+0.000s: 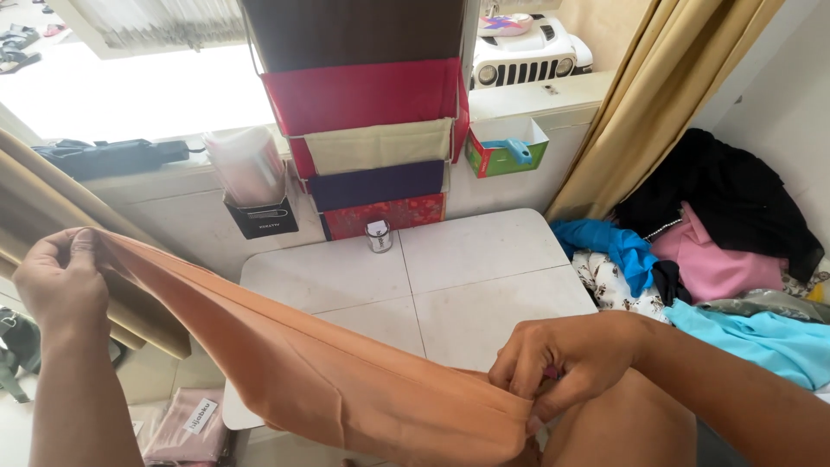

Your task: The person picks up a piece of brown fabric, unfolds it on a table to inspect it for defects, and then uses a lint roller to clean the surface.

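Beyond both hands a small white square table is standing while the left hand and right hand, each pinched shut on an edge, are stretching a long peach-orange cloth taut between them, seemingly to straighten it.

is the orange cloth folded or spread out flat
Folded. The orange cloth is doubled lengthwise into a long band with layered edges, pulled taut between the left hand and right hand, above the white table.

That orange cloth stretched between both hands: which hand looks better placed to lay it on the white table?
Probably the right hand: it pinches the orange cloth directly over the white table; the left hand is off its edge.
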